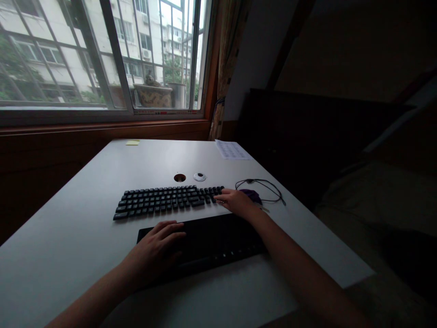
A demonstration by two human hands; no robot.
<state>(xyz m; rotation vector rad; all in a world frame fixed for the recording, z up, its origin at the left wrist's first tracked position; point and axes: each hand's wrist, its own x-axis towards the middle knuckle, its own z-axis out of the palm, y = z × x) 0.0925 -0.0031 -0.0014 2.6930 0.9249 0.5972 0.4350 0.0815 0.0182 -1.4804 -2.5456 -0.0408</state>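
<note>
Black keycaps [160, 200] lie in keyboard-like rows on the white desk [85, 246]. In front of them lies a dark, flat keyboard base [211, 237] with a row of small light marks near its front edge. My left hand [160, 246] rests over the base's left end, fingers stretched out and the thumb hidden. Across the base's right end reaches my right arm. At the right end of the keycap rows, my right hand [235, 202] has its fingers curled together on a keycap; the piece itself is mostly covered.
Behind my right hand sit a purple cloth-like thing [251, 196] and a looped black cable [273, 184]. Farther back are a round desk hole [180, 178], its white cover [200, 176], a printed sheet [232, 150] and a yellow note [133, 142]. A barred window [153, 59] is beyond.
</note>
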